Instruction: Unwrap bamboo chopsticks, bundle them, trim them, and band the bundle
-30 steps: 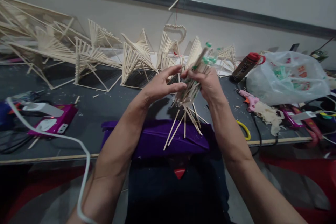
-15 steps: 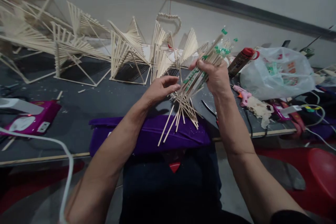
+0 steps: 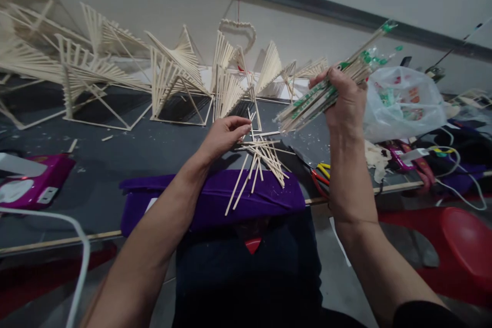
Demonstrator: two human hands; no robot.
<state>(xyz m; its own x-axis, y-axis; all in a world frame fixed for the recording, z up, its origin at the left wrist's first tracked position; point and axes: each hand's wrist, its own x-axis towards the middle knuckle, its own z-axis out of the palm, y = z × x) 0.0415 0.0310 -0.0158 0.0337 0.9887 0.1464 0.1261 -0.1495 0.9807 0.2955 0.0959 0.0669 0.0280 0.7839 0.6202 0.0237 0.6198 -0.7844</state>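
My right hand (image 3: 346, 92) is closed around a bundle of thin wooden sticks in clear plastic sleeves (image 3: 315, 100) printed green, held tilted above the table. Beside a loose pile of bare wooden sticks (image 3: 265, 159), my left hand (image 3: 225, 136) has its fingers loosely curved, thumb close to the fingertips, and no stick shows in its grasp. The pile lies criss-crossed, partly over a purple cloth-covered pad (image 3: 154, 195) at the table's front edge.
Twisted stick models (image 3: 180, 77) line the back of the dark table (image 3: 126, 156). At left is a magenta device (image 3: 49, 184) with a white cable. To the right are a plastic bag (image 3: 407, 102), pliers (image 3: 322, 174) and a red stool (image 3: 461, 246).
My right hand has lifted the sleeved bundle up and right, away from the loose pile. The fingers of my left hand have drawn closer together. The whole view has shifted slightly.
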